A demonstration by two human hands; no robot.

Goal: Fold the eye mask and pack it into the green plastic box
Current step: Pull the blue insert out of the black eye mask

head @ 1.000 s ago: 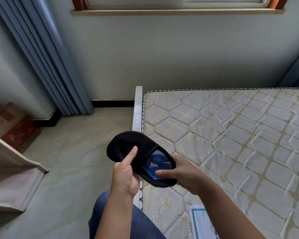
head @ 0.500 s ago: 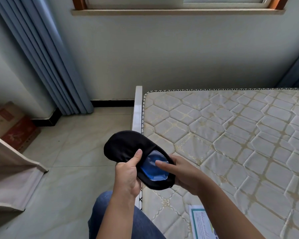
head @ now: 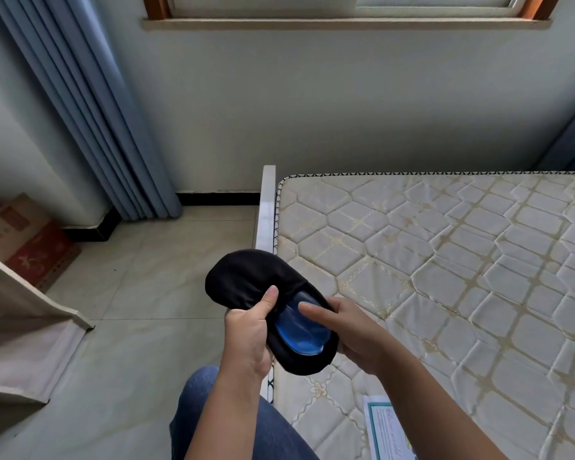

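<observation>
Nearest me, my left hand (head: 246,340) and right hand (head: 352,333) both grip the black eye mask (head: 246,280) over the near-left mattress (head: 445,277) edge; its blue gel insert (head: 299,330) shows under my right thumb. Farther left hangs a blue curtain (head: 90,104).

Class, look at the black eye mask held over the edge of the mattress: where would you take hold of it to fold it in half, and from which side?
Probably the free rounded end of the eye mask, from the far left. It sticks out unsupported beyond the left hand, whose thumb pins the middle. The right hand holds the end with the blue pad, so that end can swing over.
</observation>
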